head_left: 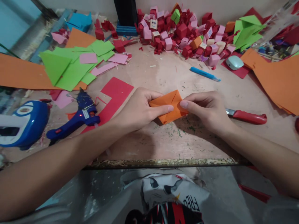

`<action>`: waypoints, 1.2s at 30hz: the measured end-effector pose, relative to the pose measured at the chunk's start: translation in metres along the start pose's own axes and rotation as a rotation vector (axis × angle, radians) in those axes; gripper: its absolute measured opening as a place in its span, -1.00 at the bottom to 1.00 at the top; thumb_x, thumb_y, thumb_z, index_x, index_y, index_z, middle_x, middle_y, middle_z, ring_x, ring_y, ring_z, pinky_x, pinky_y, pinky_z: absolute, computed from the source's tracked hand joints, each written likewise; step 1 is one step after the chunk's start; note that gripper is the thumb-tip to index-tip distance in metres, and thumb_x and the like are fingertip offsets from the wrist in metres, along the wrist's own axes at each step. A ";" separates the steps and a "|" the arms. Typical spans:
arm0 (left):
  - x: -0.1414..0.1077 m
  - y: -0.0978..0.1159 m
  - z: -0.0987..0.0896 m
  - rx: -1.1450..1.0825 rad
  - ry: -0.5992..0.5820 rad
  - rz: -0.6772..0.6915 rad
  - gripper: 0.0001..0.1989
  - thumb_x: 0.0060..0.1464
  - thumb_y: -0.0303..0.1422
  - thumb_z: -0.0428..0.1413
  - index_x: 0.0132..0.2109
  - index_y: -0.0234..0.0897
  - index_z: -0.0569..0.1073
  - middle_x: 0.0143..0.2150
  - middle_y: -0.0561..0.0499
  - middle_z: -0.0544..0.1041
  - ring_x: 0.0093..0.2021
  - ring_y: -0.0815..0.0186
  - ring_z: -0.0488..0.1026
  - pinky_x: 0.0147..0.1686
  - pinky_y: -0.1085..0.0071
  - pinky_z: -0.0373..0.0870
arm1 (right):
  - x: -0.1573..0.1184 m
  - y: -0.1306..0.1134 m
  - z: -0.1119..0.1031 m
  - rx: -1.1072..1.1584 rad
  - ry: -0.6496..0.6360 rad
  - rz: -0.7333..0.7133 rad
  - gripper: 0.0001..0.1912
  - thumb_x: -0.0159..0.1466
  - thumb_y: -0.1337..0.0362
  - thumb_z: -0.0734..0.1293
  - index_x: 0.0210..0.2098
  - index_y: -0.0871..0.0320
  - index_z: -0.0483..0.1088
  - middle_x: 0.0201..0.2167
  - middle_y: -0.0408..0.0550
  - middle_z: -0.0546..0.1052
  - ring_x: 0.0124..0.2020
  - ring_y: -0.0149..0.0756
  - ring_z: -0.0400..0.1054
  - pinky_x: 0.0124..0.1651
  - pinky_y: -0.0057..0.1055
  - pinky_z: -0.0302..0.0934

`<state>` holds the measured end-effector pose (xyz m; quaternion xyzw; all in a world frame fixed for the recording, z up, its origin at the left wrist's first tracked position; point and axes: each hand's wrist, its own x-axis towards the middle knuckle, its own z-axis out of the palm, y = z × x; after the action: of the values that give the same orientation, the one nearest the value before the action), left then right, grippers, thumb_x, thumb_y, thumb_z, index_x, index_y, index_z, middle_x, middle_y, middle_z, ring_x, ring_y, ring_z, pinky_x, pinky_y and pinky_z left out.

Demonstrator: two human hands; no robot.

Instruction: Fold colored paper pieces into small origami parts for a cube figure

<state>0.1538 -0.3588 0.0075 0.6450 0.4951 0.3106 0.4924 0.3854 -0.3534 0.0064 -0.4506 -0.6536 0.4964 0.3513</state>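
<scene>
An orange folded paper (171, 101) with crease lines is held above the tabletop in both hands. My left hand (142, 107) grips its left side, thumb lying across the front face and fingers behind. On the opposite side, my right hand (207, 107) pinches the right corner between thumb and fingertips. The fingers behind the paper are partly hidden. Dark green specks are scattered on the wood below. Just right of my right hand lies a knife with a red handle (249, 117), its blade partly hidden by the hand.
A blue glue gun (74, 123) and a blue-and-white device (25, 124) sit at left, near red paper (116, 96) and green sheets (74, 67). Small folded paper boxes (182, 31) pile along the back. A blue marker (205, 74) and orange sheets (277, 81) lie right.
</scene>
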 end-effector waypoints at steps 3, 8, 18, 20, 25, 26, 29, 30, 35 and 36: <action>0.000 0.000 -0.002 0.000 0.020 -0.006 -0.77 0.14 -0.22 0.32 -0.24 -0.33 0.71 -0.34 0.00 0.65 -0.37 0.32 0.53 -0.42 0.49 0.35 | 0.001 -0.002 0.000 0.015 -0.021 -0.001 -0.84 0.32 0.18 0.54 -0.36 0.09 0.70 -0.47 -0.12 0.65 -0.47 -0.34 0.44 -0.36 -0.39 0.34; -0.001 0.001 -0.002 -0.023 0.034 -0.012 -0.76 0.15 -0.22 0.32 -0.21 -0.33 0.72 -0.30 -0.01 0.68 -0.34 0.30 0.55 -0.41 0.49 0.37 | 0.002 -0.003 -0.001 0.012 -0.028 0.002 -0.84 0.33 0.20 0.53 -0.37 0.10 0.69 -0.53 -0.12 0.63 -0.49 -0.35 0.46 -0.39 -0.40 0.33; -0.001 0.003 0.000 -0.159 0.107 -0.047 -0.77 0.10 -0.25 0.35 -0.19 -0.34 0.72 -0.30 -0.03 0.69 -0.38 0.32 0.54 -0.42 0.48 0.42 | 0.004 -0.001 -0.001 0.117 -0.027 0.043 -0.85 0.30 0.19 0.56 -0.39 0.08 0.69 -0.48 -0.10 0.68 -0.48 -0.34 0.51 -0.35 -0.39 0.42; 0.000 0.002 -0.001 -0.168 0.101 -0.050 -0.76 0.09 -0.22 0.36 -0.21 -0.33 0.72 -0.31 -0.03 0.69 -0.39 0.32 0.54 -0.43 0.48 0.42 | 0.004 0.000 -0.002 0.126 -0.032 0.034 -0.85 0.32 0.21 0.54 -0.38 0.09 0.69 -0.48 -0.11 0.67 -0.47 -0.35 0.50 -0.35 -0.40 0.41; 0.001 0.001 -0.002 -0.182 0.109 -0.057 -0.74 0.07 -0.19 0.38 -0.24 -0.34 0.70 -0.31 -0.04 0.68 -0.39 0.33 0.51 -0.43 0.48 0.37 | 0.004 0.001 -0.004 0.127 -0.029 0.025 -0.83 0.34 0.22 0.51 -0.39 0.10 0.67 -0.48 -0.11 0.66 -0.46 -0.36 0.49 -0.33 -0.41 0.37; 0.000 0.001 -0.002 -0.182 0.110 -0.068 -0.74 0.07 -0.20 0.38 -0.25 -0.34 0.70 -0.32 -0.04 0.68 -0.39 0.33 0.51 -0.42 0.47 0.36 | 0.004 0.000 -0.004 0.129 -0.034 0.031 -0.82 0.33 0.21 0.51 -0.39 0.10 0.67 -0.47 -0.11 0.67 -0.45 -0.36 0.49 -0.32 -0.41 0.38; -0.001 0.003 -0.002 -0.180 0.085 -0.097 -0.74 0.08 -0.20 0.38 -0.25 -0.35 0.70 -0.32 -0.05 0.68 -0.40 0.34 0.49 -0.42 0.47 0.33 | 0.005 -0.002 -0.005 0.148 -0.057 0.054 -0.82 0.28 0.15 0.55 -0.37 0.12 0.67 -0.47 -0.11 0.66 -0.45 -0.35 0.48 -0.31 -0.40 0.39; -0.002 0.003 -0.002 -0.174 0.062 -0.103 -0.73 0.09 -0.19 0.38 -0.25 -0.35 0.70 -0.32 -0.05 0.67 -0.40 0.34 0.49 -0.42 0.47 0.32 | 0.005 -0.002 -0.005 0.151 -0.066 0.062 -0.80 0.27 0.12 0.56 -0.35 0.12 0.67 -0.47 -0.11 0.66 -0.45 -0.36 0.47 -0.33 -0.40 0.38; -0.004 0.003 -0.001 -0.075 -0.102 -0.125 -0.73 0.12 -0.17 0.37 -0.27 -0.33 0.70 -0.38 0.04 0.61 -0.42 0.39 0.43 -0.43 0.51 0.27 | 0.007 0.001 -0.003 0.140 -0.103 0.062 -0.75 0.26 0.09 0.55 -0.33 0.16 0.68 -0.46 -0.11 0.63 -0.47 -0.38 0.40 -0.38 -0.41 0.31; -0.004 0.002 0.000 -0.068 -0.125 -0.139 -0.73 0.13 -0.17 0.36 -0.26 -0.33 0.70 -0.38 0.04 0.60 -0.41 0.39 0.43 -0.41 0.50 0.28 | 0.007 0.003 -0.002 0.136 -0.106 0.054 -0.76 0.26 0.10 0.54 -0.34 0.17 0.68 -0.47 -0.11 0.62 -0.47 -0.38 0.40 -0.39 -0.41 0.30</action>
<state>0.1535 -0.3623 0.0100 0.6101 0.4962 0.2516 0.5641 0.3855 -0.3456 0.0044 -0.4160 -0.6238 0.5720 0.3325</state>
